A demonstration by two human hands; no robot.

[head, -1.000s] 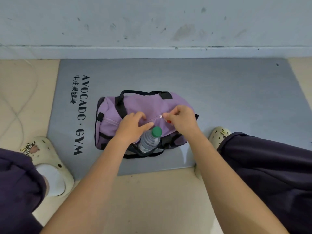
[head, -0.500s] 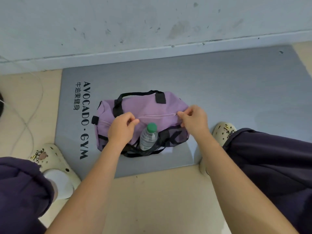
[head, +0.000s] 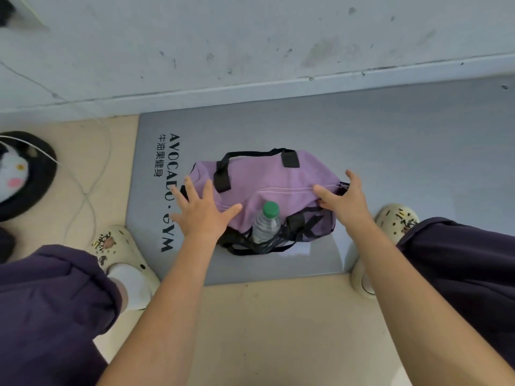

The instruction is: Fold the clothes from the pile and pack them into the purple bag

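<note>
Head view: purple bag (head: 278,188) zipped shut at centre frame, both hands letting go.

The bag lies on the grey gym mat (head: 390,151) in the middle of the picture, its zip line running closed to the pull at the right end. Half a second ago the right hand (head: 344,203) pinched that pull and the left hand (head: 204,213) gripped the cloth; now both sets of fingers are spread and straight, the left over the bag's left end, the right at its right end, holding nothing. No clothes pile shows anywhere, so the packing looks finished. A green-capped water bottle (head: 266,221) stands in the front mesh pocket between the hands. Cream clogs (head: 122,254) flank the mat at lower left and right, a black-and-white plush (head: 19,174) sits at the left edge with a thin cable (head: 92,190) beside it. Nothing blocks the bag.
</note>
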